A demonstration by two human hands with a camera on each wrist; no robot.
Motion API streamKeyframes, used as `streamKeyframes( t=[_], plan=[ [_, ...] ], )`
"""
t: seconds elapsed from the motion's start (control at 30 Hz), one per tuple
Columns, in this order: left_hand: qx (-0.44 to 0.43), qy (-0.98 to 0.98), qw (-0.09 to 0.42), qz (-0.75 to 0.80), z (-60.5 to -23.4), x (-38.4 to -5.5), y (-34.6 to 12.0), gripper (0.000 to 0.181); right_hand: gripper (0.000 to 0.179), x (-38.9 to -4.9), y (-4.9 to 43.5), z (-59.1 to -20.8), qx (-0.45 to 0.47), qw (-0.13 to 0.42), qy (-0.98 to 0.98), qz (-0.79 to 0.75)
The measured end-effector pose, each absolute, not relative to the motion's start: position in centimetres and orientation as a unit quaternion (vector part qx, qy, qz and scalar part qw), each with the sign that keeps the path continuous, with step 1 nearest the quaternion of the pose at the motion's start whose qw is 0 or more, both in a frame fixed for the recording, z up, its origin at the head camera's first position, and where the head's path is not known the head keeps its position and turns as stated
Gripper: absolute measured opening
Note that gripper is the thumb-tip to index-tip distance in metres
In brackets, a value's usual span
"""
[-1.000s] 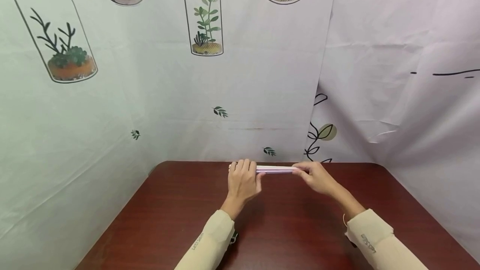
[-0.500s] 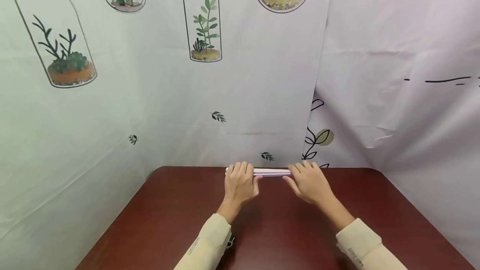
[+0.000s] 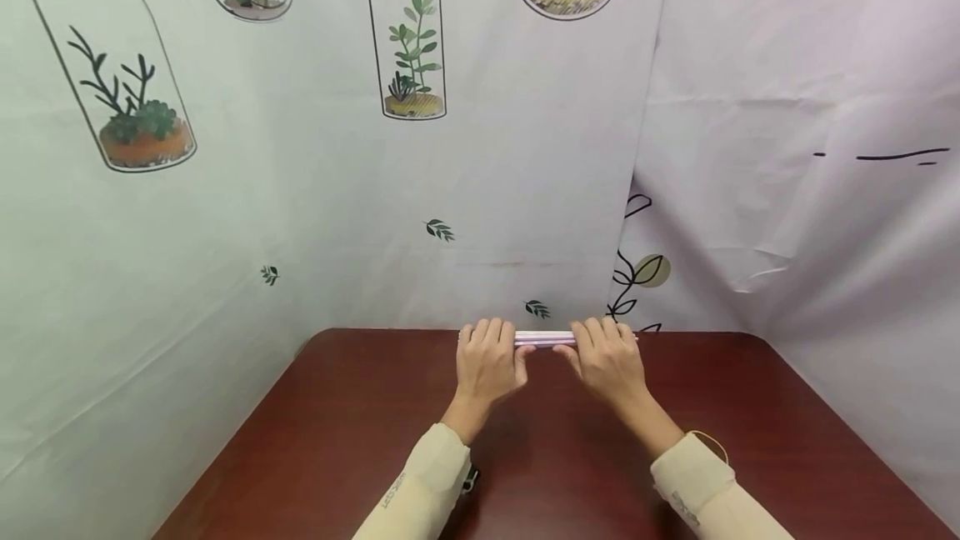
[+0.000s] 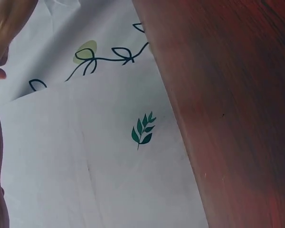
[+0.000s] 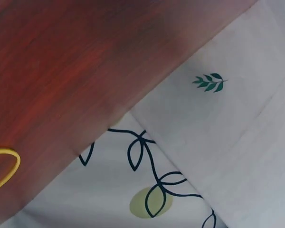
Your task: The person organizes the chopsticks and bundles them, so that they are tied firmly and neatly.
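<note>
Head view: left grip (image 3: 486, 362), right grip (image 3: 609, 361) around slim white-lavender object (image 3: 544, 339)

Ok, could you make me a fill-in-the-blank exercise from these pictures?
The slim pale object is gripped by the left hand and the ____ hand.
In the right wrist view, the thin loop is coloured ____.
The leaf sprig printed on the backdrop is coloured ____.
Missing words: right; yellow; green.

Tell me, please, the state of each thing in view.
White-and-lilac bundle, held roughly level
Left hand, gripping the bundle's left part
Right hand, gripping the bundle's right part
Printed cloth backdrop, hung, creased
Yellow loop, sticking out near the right cuff
</note>
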State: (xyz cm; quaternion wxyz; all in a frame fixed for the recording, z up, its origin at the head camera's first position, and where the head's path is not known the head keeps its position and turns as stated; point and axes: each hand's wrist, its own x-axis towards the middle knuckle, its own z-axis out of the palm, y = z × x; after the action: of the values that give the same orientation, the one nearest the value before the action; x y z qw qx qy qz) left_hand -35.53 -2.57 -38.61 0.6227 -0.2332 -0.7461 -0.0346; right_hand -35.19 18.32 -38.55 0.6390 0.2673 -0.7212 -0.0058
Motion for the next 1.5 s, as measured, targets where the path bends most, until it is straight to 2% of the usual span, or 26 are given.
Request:
streamKeyframes(
  t=[0.17, 0.47, 0.97, 1.27, 1.5],
  plan=[
    [-0.222, -0.746, 0.627, -0.044, -38.3, -35.5, -2.4, 0.057, 0.062, -35.7, 18.0, -38.2, 0.256, 0.672, -0.695, -0.012],
    [-0.208, -0.741, 0.636, -0.052, -37.6, -35.4, -1.9, 0.059, 0.063, -36.1, 17.9, -37.3, 0.237, 0.698, -0.676, -0.005],
    [-0.209, -0.783, 0.586, -0.021, -38.0, -35.2, -2.0, 0.046, 0.064, -36.4, 18.3, -37.4, 0.234, 0.708, -0.666, -0.008],
    [-0.198, -0.769, 0.607, -0.013, -37.7, -35.4, -2.1, 0.058, 0.063, -36.2, 18.0, -37.3, 0.234, 0.716, -0.658, -0.005],
    [-0.209, -0.752, 0.625, -0.018, -37.1, -35.7, -2.1, 0.061, 0.063, -36.4, 17.7, -37.5, 0.21, 0.721, -0.66, 0.005]
  ],
)
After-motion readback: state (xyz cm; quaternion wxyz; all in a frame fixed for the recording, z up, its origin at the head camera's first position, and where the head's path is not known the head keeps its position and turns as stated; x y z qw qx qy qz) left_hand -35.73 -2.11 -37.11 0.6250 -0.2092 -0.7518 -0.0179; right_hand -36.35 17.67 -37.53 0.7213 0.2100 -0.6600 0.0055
